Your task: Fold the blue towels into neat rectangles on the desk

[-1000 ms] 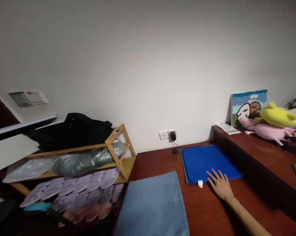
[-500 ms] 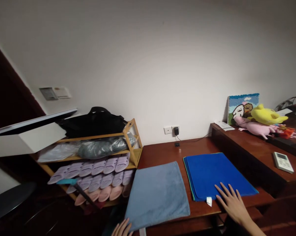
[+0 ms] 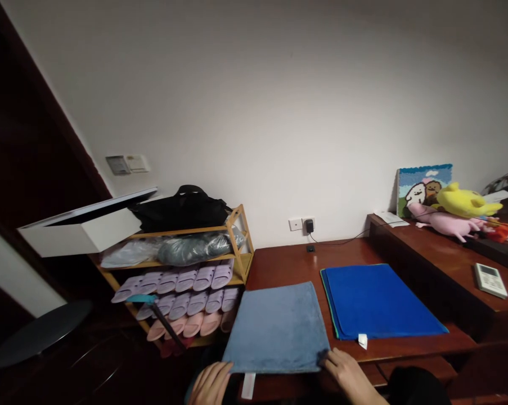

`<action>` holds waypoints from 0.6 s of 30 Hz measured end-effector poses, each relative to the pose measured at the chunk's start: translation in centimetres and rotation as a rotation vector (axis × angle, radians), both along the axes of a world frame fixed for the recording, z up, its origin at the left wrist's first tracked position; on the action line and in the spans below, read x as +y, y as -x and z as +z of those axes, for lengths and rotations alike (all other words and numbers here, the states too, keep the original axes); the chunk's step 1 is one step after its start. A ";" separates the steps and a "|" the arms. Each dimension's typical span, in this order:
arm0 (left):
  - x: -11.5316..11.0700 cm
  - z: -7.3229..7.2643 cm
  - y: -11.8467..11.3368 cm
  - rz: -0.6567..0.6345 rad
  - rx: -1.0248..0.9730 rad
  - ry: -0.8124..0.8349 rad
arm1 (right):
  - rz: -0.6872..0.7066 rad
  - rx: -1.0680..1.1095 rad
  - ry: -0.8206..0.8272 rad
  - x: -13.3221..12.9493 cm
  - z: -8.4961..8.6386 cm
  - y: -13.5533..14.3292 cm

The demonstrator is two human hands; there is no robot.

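Observation:
A grey-blue towel (image 3: 279,326) lies flat and folded on the reddish-brown table, with a white label (image 3: 248,386) hanging from its near edge. My left hand (image 3: 211,383) is closed on its near left corner. At the near right corner, my right hand (image 3: 347,372) pinches the fabric, its thumb partly hidden. To the right lies a folded bright blue towel (image 3: 382,301) with a green edge and a small white tag (image 3: 363,341); neither hand touches it.
Left of the table (image 3: 274,263) stands a wooden rack (image 3: 241,247) with rows of slippers (image 3: 188,304) and a black bag (image 3: 181,211) on top. Plush toys (image 3: 464,202) and a white remote (image 3: 490,280) lie on the raised surface at right. A plugged-in adapter (image 3: 308,225) trails a cable.
My right hand has left the blue towel, moved left and taken the grey-blue towel's near right corner. My left hand has closed on the near left corner. The view has turned slightly left.

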State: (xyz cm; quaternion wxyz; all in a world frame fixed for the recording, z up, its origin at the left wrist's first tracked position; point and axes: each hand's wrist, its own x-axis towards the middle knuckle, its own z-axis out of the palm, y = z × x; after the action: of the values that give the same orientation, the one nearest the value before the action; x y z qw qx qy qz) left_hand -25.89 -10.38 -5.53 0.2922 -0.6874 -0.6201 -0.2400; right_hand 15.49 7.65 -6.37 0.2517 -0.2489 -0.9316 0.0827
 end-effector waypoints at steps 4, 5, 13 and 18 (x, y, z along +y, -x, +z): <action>0.7 5.8 -0.5 -0.039 -0.009 -0.034 | 0.021 0.074 0.113 0.5 7.2 -2.4; 1.1 7.7 -1.0 -0.045 -0.027 -0.047 | 0.028 0.099 0.126 0.9 9.4 -3.1; 4.0 23.8 -7.0 -0.164 -0.255 0.022 | -0.002 0.175 0.210 4.1 24.4 -10.5; 7.4 27.2 -10.4 -0.278 -0.445 0.225 | -0.095 0.128 0.218 6.2 27.2 -15.6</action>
State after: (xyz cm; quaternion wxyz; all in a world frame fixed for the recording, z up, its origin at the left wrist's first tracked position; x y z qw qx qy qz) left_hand -15.52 -2.98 21.65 0.0348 -0.7243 -0.5916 -0.3523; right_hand 31.11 13.87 20.80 0.2858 -0.3126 -0.8863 0.1871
